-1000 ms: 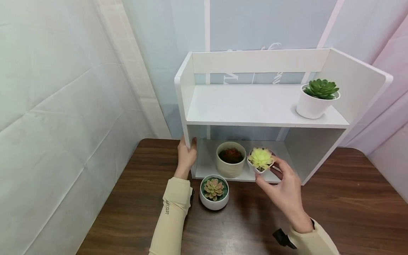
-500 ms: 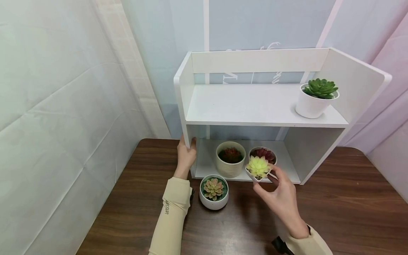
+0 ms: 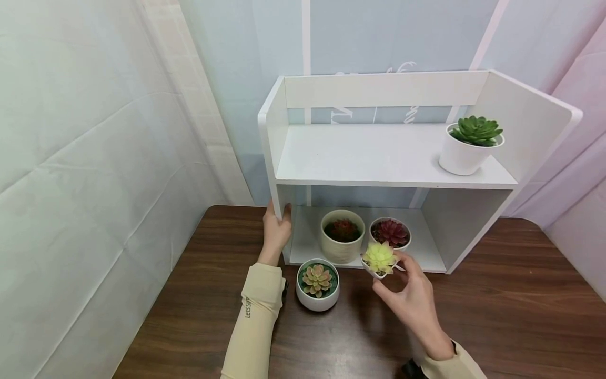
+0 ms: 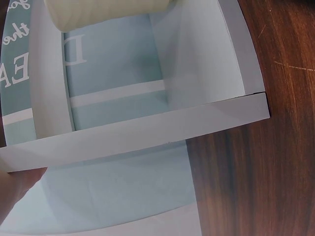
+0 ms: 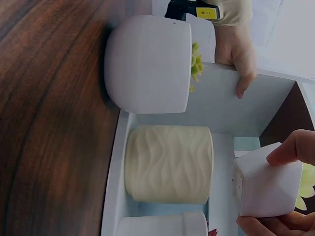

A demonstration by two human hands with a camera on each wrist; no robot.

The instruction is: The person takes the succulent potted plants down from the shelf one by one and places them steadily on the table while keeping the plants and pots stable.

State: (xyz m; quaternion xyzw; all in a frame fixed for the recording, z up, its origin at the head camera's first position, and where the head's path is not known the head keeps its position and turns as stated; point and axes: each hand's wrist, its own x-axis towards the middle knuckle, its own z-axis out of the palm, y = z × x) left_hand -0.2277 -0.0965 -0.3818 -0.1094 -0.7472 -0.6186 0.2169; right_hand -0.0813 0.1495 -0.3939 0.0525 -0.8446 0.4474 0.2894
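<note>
My right hand point(image 3: 413, 302) pinches a small angular white pot with a yellow-green succulent point(image 3: 380, 257) between thumb and fingers. It is off the surface, just in front of the lower shelf. In the right wrist view the white side of this pot point(image 5: 268, 184) shows, gripped near its rim. With my left hand point(image 3: 277, 231) I hold the left side panel point(image 3: 274, 158) of a white two-tier shelf unit point(image 3: 388, 184), thumb on the inner side; the other fingers are mostly hidden behind it. A dark red succulent in a white pot point(image 3: 390, 232) stands on the lower shelf behind the held pot.
A cream wavy-sided pot point(image 3: 343, 248) with a reddish plant stands on the lower shelf. On the wooden table point(image 3: 199, 316) in front sits a round white pot point(image 3: 318, 301) with a pinkish-green succulent. A green succulent point(image 3: 475, 137) in a white pot occupies the upper shelf's right end.
My right hand has drawn the yellow-green succulent toward me and slightly left, uncovering the dark red succulent behind it. The left hand has stayed on the side panel.
</note>
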